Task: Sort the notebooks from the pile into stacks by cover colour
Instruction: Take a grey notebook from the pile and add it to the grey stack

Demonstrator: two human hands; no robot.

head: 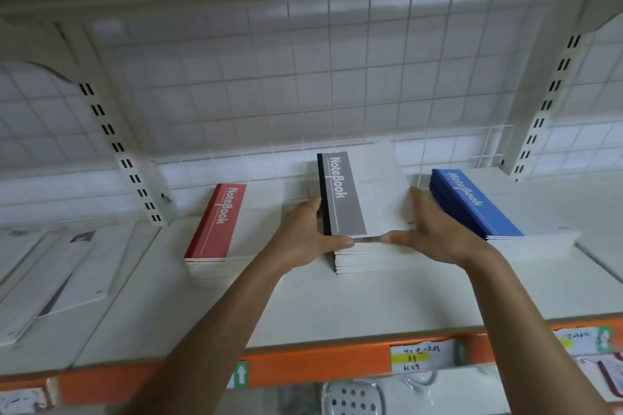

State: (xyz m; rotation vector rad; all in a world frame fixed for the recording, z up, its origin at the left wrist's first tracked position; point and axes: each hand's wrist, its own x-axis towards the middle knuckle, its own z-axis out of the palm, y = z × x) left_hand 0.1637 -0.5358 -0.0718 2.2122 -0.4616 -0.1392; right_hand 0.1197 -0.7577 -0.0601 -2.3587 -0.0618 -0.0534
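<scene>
White shelf (337, 307) with three stacks. Left hand (303, 239) and right hand (435, 236) grasp the grey notebook (357, 195) by its edges atop the grey stack (364, 261), between red stack (215, 222) and blue stack (472, 205). Square its edges with those below before releasing.

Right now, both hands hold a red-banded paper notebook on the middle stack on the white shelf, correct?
No. In the head view, the left hand and right hand hold a grey-banded paper notebook on the middle stack on the white shelf.
</scene>
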